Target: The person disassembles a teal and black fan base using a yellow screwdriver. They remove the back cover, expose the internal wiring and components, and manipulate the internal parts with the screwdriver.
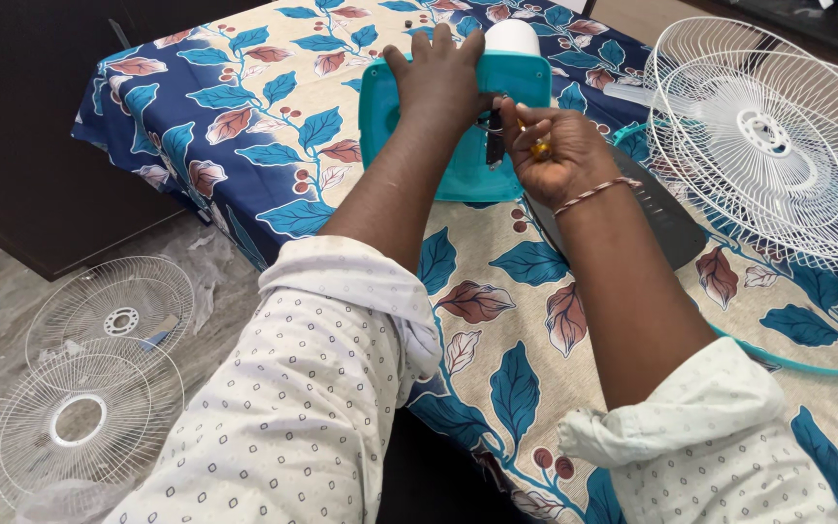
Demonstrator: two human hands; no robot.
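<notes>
Left hand point(438, 82) lies flat, fingers spread wide, on a teal fan base point(458, 126); right hand point(555, 150) fingers grip a yellow-handled screwdriver point(535, 146) just beside them.

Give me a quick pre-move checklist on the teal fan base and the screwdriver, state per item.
1. Left hand flat on the teal base, steadying it: ok.
2. Right hand gripping the screwdriver by its yellow handle: ok.
3. Tip seated in a screw: cannot tell, the hands hide it.
4. Base fully on the table, away from its edge: ok.
5. White grille close beside the right arm, may get bumped: not ok.
6. Grilles on the floor clear of the work: ok.
</notes>
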